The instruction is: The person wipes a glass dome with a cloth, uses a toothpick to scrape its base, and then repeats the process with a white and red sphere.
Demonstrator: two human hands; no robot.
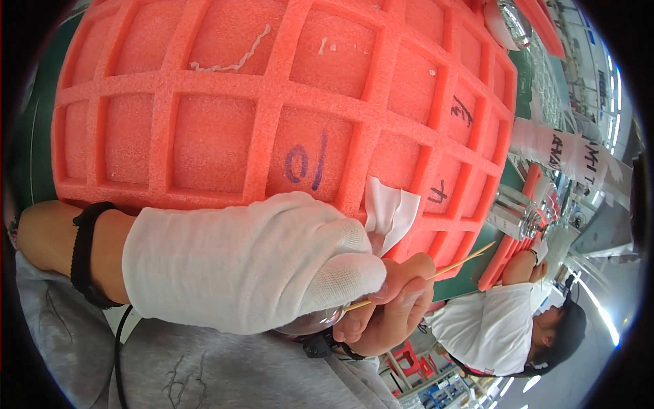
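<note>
My left hand (272,262), in a white glove, curls round a shiny, glassy rounded piece (310,322); most of it is hidden under the palm. My bare right hand (392,310) pinches a thin wooden stick (460,262) between thumb and fingers. One end of the stick points down at the edge of the glassy piece; I cannot tell whether it touches. The other end sticks out to the upper right. Just beyond my gloved fingers, a folded white cloth (393,210) lies against the red foam tray (272,95).
The foam tray has square pockets, some with handwritten marks and white scraps. It rests on a green tabletop (41,129). Shiny domed part (512,26), wrapped roll (565,151) and clear pieces (521,211) lie on the right. A co-worker in white (487,330) sits beyond.
</note>
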